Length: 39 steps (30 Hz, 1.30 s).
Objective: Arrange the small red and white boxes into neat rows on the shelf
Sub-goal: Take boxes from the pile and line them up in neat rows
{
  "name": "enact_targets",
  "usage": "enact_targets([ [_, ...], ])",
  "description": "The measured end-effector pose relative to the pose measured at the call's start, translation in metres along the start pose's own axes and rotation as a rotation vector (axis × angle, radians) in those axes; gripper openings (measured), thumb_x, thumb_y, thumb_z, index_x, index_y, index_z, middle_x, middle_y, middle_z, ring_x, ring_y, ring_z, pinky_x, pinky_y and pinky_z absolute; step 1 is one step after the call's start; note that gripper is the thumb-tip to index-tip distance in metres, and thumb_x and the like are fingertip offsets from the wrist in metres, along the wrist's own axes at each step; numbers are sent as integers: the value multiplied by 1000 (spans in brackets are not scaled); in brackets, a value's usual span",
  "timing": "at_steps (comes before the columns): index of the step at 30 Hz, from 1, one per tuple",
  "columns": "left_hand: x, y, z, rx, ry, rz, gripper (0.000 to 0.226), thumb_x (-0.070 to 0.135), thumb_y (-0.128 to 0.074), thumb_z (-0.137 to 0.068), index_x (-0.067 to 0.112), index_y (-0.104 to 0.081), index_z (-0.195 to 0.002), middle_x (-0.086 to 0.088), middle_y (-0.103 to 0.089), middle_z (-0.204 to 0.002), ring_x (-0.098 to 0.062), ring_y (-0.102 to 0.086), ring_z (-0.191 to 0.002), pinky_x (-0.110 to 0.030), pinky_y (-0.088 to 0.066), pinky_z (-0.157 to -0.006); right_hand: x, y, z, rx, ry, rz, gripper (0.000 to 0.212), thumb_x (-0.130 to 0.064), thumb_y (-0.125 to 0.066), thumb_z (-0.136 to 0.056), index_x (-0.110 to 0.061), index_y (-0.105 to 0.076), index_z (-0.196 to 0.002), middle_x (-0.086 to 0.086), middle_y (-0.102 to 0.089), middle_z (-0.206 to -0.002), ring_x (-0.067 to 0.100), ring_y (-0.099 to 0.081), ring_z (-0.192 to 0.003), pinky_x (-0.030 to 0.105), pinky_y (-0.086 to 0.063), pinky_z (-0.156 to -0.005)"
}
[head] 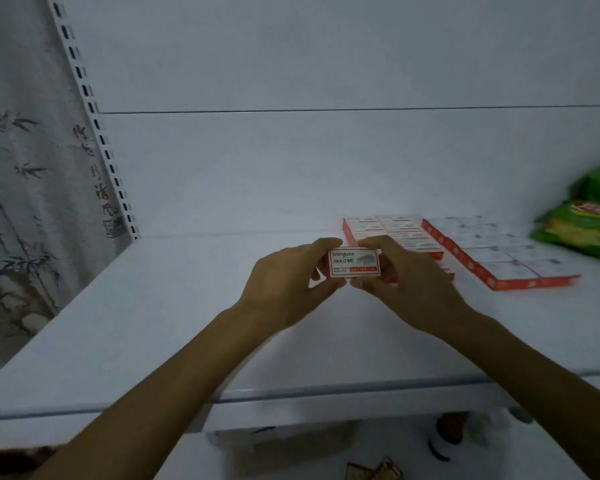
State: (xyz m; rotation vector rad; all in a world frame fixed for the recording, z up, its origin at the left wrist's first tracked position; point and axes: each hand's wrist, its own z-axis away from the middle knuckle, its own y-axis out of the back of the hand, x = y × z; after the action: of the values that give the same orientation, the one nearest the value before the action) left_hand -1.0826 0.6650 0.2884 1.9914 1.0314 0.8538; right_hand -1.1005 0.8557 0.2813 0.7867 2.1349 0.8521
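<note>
- Pinching one red and white box [354, 263] mid-frame: left grip [291, 275] curled round its left end, right grip [406, 285] round its right.
- Low over the shelf [187, 323], long axis left-to-right, label up.
- Just behind and to the right: finished rows [395, 232], closer to the right grip, so probably a short nudge rightward next.
- Green bag [586, 226] far right, well apart.

held box [354, 264] over shelf [187, 306], pinched between left hand [284, 282] at 9 o'clock and right hand [406, 285] at 3 | first block of boxes [388, 230] on shelf at 1 o'clock, just behind right hand | second block of boxes [492, 251] just beside first, at 3 o'clock | bag [582, 226] near second block, at 2 o'clock | slotted upright [94, 123] at 10 o'clock, well apart
</note>
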Motion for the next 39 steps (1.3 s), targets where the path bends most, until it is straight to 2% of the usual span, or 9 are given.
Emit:
enact_targets([
  [3,41,-22,-20,-4,8,39,65,52,-55,-84,35,-28,-141,11,-60,-122,-6,-59,-93,-21,-47,-82,31,32,19,88,-18,50,54,-43,-61,-78,-18,-53,-124,2,-63,-120,20,-66,-99,25,-48,-83],
  [7,80,-53,-37,-20,73,83,88,58,-60,-77,36,-10,-145,10,-51,-134,-15,-55,-114,-34,-47,-93,66,74,34,168,-76,138,57,-50,-59,-77,-20,-52,-124,4,-69,-107,24,-66,-86,44,-52,-83],
  [10,89,-73,-43,24,60,24,82,55,-61,-79,25,-21,-145,3,-41,-144,-17,-40,-127,-35,-37,-101,89,95,36,201,-77,108,59,-59,-53,-75,-20,-56,-119,1,-70,-102,17,-65,-79,46,-51,-82],
  [14,88,-92,-44,18,77,-75,72,53,-57,-83,19,-32,-142,0,-36,-147,-19,-31,-134,-35,-28,-109,113,101,27,182,-74,106,59,-58,-53,-76,-17,-57,-119,3,-66,-110,16,-61,-86,49,-49,-84],
  [21,86,-99,-39,-58,146,-92,58,51,-48,-89,21,-39,-139,0,-38,-146,-18,-31,-134,-34,-30,-108,130,75,4,-71,-34,396,54,-57,-48,-86,-24,-49,-128,2,-59,-122,21,-53,-111,43,-24,-104],
  [26,86,-100,-39,-60,164,-72,56,48,-48,-91,23,-38,-139,3,-37,-146,-14,-28,-135,-31,-31,-107,131,59,0,-191,4,482,47,-51,-43,-90,-25,-49,-129,2,-52,-124,20,-46,-115,40,-24,-102],
  [30,85,-100,-38,-26,125,-71,53,48,-47,-90,18,-45,-135,-1,-45,-140,-18,-38,-129,-36,-37,-105,130,54,1,-126,62,411,38,-40,-52,-89,-23,-55,-124,2,-54,-120,21,-47,-112,39,-27,-100],
  [34,84,-100,-38,38,39,-78,51,46,-44,-88,13,-54,-126,-6,-55,-129,-23,-49,-119,-34,-39,-101,130,49,10,28,159,310,26,-28,-70,-78,-15,-68,-102,7,-64,-101,27,-59,-93,41,-38,-88],
  [39,83,-101,-38,37,23,-54,46,43,-47,-87,13,-58,-120,-3,-59,-122,-20,-52,-113,-29,-40,-96,139,51,8,3,125,361,33,-30,-73,-75,-17,-65,-104,6,-65,-105,27,-59,-97,42,-37,-92],
])
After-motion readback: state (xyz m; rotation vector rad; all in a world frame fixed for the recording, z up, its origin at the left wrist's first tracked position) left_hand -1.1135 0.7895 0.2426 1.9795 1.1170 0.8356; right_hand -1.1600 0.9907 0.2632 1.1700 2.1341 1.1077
